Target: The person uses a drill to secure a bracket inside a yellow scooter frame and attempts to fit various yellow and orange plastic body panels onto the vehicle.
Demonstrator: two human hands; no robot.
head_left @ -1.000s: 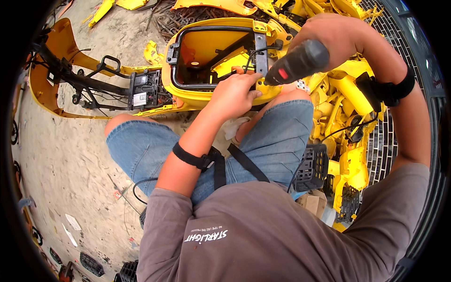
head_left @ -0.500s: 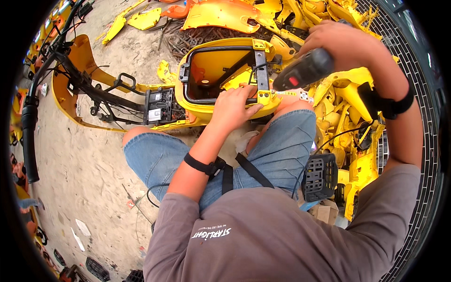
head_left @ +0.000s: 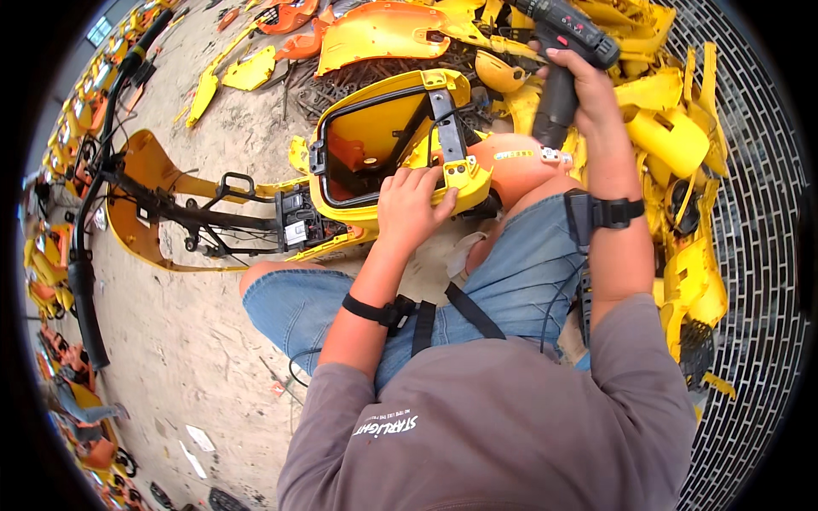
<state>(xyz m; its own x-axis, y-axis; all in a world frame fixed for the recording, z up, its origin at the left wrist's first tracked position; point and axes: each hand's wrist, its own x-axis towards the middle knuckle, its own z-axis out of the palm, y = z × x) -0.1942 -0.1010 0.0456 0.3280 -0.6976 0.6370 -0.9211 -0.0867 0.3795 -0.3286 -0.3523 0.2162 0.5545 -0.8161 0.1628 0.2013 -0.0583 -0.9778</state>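
The person wears a brownish-grey T-shirt [head_left: 511, 426] with short, loose sleeves [head_left: 635, 341] and white lettering [head_left: 385, 426] on the chest. The shorts [head_left: 524, 264] are faded blue denim, seamed, with a frayed-looking hem. A black band [head_left: 366, 308] with a small dark block [head_left: 398, 315] circles the left forearm; a wider black strap [head_left: 626, 213] with a flat dark panel [head_left: 580, 217] circles the right. Black webbing [head_left: 473, 311] crosses the lap, and a thin black cable [head_left: 562, 298] runs over the denim. Both hands [head_left: 409, 204] are bare.
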